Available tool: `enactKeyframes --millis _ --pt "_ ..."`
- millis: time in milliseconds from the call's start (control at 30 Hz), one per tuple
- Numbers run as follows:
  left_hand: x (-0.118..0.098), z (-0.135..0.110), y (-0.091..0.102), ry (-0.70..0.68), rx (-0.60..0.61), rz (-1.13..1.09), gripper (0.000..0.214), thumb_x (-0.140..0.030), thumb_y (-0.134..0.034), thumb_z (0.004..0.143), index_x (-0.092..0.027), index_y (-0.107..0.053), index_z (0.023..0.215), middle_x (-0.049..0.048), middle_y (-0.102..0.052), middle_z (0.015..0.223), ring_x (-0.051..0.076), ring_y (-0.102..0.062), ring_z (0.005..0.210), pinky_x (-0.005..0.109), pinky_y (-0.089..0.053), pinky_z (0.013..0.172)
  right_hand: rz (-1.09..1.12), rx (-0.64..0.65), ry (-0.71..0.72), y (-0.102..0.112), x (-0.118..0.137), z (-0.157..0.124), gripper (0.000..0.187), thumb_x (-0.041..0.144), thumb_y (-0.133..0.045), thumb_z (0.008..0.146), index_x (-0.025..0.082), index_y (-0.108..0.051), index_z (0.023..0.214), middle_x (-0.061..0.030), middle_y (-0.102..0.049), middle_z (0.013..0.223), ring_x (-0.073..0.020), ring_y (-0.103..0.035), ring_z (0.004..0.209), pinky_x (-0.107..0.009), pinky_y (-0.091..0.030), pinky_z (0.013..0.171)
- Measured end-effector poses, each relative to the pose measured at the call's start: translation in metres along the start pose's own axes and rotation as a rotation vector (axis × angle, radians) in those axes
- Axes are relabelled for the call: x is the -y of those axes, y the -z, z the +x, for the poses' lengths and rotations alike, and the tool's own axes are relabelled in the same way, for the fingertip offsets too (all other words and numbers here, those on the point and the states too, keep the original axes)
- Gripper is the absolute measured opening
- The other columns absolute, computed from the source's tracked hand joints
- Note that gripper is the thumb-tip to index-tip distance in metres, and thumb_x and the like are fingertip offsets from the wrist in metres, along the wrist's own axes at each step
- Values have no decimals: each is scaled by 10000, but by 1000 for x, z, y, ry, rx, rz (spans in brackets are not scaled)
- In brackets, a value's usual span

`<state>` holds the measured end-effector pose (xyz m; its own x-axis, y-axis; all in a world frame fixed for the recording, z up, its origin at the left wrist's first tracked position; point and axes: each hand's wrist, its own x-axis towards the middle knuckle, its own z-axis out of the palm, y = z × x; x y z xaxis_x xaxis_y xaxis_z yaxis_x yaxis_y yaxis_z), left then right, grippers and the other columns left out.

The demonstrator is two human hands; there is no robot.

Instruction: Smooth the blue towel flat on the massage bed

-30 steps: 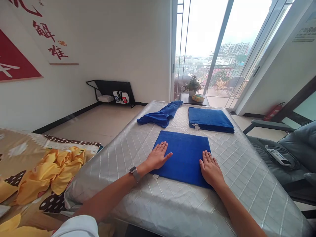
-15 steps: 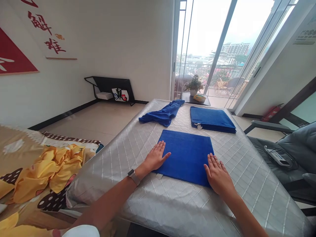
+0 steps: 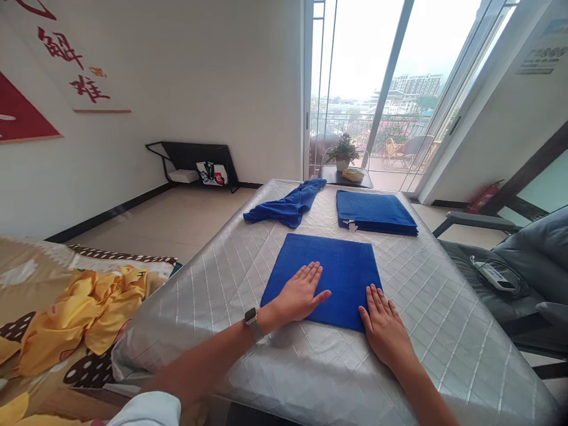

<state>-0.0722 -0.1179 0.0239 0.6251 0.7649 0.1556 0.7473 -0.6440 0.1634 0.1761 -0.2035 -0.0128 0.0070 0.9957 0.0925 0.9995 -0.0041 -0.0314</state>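
Note:
A folded blue towel (image 3: 337, 266) lies flat on the silver quilted table (image 3: 426, 296) in front of me. My left hand (image 3: 299, 294) rests flat on the towel's near left part, fingers stretched out. My right hand (image 3: 385, 325) lies flat at the towel's near right corner, fingers together and extended, partly on the table cover. Neither hand grips anything. A watch is on my left wrist.
Farther back a stack of folded blue towels (image 3: 375, 212) sits at the right and a crumpled blue towel (image 3: 286, 206) at the left. A bed with a yellow patterned cover (image 3: 66, 313) is on my left, a grey chair with a remote (image 3: 497, 275) on my right.
My left hand slid rightward across the towel toward its middle. My right hand drew back toward the towel's near right corner. The towel stays flat.

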Motion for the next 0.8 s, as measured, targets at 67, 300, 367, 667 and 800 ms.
enactKeyframes --millis 67,300,367,667,800 --pt "-34 12 -4 -141 5 -48 794 -642 -140 1010 -80 -285 1552 128 -244 1620 216 -149 1518 368 -139 1237 -7 -5 0 -1 -1 -1 659 426 -175 1006 93 -270 1567 -86 -209 1634 -222 -159 1515 -454 -162 1232" --pt "-76 39 -23 -285 30 -150 800 -646 -145 1010 -72 -280 1550 134 -240 1617 202 -147 1517 347 -102 1236 -52 38 25 2 -2 -3 636 376 -178 1002 85 -317 1550 -81 -216 1628 -239 -166 1513 -466 -178 1225" --pt "-64 32 -21 -259 60 -166 794 -649 -148 1009 -88 -261 1559 123 -229 1622 198 -141 1518 349 -98 1237 -51 34 19 4 -1 -3 648 397 -183 1005 76 -291 1557 -85 -205 1630 -241 -169 1512 -463 -181 1226" --pt "32 -49 -1 94 121 -42 732 -618 -170 1026 -153 -150 1590 83 -150 1646 218 -120 1522 399 -116 1240 -29 22 13 4 -1 -3 651 417 -164 1009 98 -265 1567 -68 -204 1632 -226 -163 1513 -463 -196 1223" --pt "54 -77 -9 184 38 19 725 -603 -205 1030 -170 -65 1595 86 -134 1650 242 -140 1518 423 -169 1236 -4 34 14 5 -1 -4 651 405 -173 1006 83 -263 1565 -88 -202 1637 -233 -159 1514 -461 -180 1228"
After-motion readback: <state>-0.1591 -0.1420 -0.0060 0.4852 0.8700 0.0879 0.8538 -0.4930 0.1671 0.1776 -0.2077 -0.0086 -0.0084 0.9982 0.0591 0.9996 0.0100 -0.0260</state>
